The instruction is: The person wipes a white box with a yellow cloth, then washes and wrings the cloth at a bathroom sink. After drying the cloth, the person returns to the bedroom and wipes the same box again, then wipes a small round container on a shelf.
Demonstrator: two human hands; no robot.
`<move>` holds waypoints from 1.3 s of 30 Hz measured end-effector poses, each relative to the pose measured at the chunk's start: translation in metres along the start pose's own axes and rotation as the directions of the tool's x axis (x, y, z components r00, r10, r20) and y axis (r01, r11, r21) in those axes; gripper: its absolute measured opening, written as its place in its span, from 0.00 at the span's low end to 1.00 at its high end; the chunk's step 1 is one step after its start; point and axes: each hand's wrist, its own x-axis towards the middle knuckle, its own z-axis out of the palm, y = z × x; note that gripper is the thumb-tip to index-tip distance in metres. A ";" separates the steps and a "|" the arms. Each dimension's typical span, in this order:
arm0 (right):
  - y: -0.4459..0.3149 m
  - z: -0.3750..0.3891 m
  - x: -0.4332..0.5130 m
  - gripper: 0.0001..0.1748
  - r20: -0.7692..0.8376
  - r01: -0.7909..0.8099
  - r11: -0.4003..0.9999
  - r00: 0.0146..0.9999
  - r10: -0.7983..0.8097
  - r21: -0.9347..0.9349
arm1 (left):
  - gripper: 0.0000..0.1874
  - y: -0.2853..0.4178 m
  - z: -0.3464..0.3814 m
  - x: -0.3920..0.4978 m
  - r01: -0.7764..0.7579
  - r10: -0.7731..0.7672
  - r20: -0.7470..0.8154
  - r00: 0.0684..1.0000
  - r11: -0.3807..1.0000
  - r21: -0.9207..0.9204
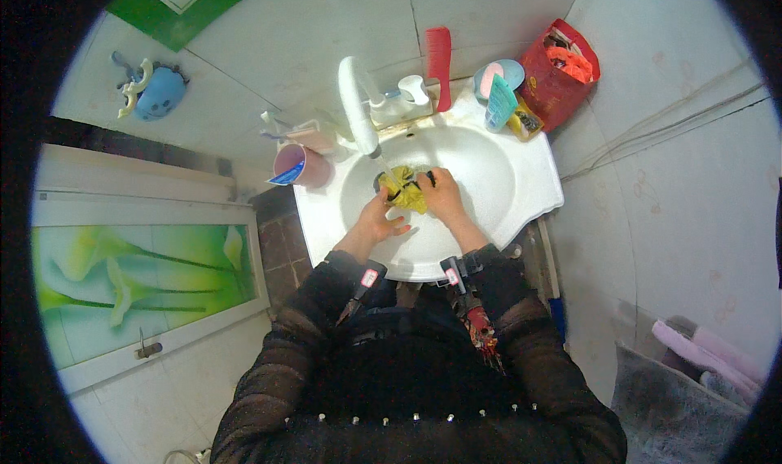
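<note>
A yellow cloth item with black trim [413, 200] lies bunched in the white washbasin [489, 189], under a thin stream of water from the white tap [357, 109]. My right hand [443, 195] grips its right side, fingers curled over the fabric and a black edge. At the lower left of the cloth is my left hand [376, 219], its thumb against the cloth's edge and its other fingers spread below. Parts of the cloth are hidden by my fingers.
On the basin's left rim stands a pink cup [314, 167] holding a blue packet. A red comb [441, 67] leans behind the tap. To the right are a soap dish [513, 73], a teal packet [501, 105] and a red bag [550, 91]. A glazed door [146, 280] is at left.
</note>
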 end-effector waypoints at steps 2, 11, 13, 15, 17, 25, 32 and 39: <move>-0.019 0.013 -0.012 0.12 -0.021 0.143 0.981 0.990 -0.142 0.131 | 0.27 -0.008 -0.003 0.011 0.020 -0.015 0.064 0.998 0.996 -0.084; -0.061 0.040 -0.039 0.08 -0.054 0.278 0.926 0.960 -0.274 0.256 | 0.24 -0.010 -0.004 0.012 -0.347 0.311 0.408 0.858 0.938 0.016; -0.043 0.028 -0.011 0.11 -0.033 0.004 1.000 0.999 -0.004 0.023 | 0.22 -0.017 0.013 0.002 -0.123 0.173 0.311 0.934 0.977 -0.175; -0.032 0.018 0.005 0.12 -0.045 -0.113 0.992 0.993 0.111 -0.048 | 0.21 -0.022 0.024 -0.006 -0.148 0.160 0.237 0.958 0.987 -0.070; -0.030 0.015 0.010 0.12 -0.089 -0.169 0.981 0.983 0.160 -0.097 | 0.18 -0.019 0.028 -0.004 -0.167 0.184 0.301 0.936 0.983 -0.080; -0.044 0.037 -0.022 0.12 -0.031 0.114 0.985 0.993 -0.111 0.128 | 0.21 -0.012 0.004 0.022 -0.404 0.250 0.482 0.840 0.881 0.247; -0.001 0.007 0.007 0.21 0.119 -0.231 0.967 0.968 0.219 0.103 | 0.24 -0.020 0.035 -0.015 -0.156 0.154 0.252 0.955 0.988 -0.015; -0.018 0.003 -0.019 0.20 0.195 0.002 0.994 0.981 0.020 -0.109 | 0.30 -0.006 0.019 -0.018 0.040 -0.012 0.274 0.962 0.994 -0.097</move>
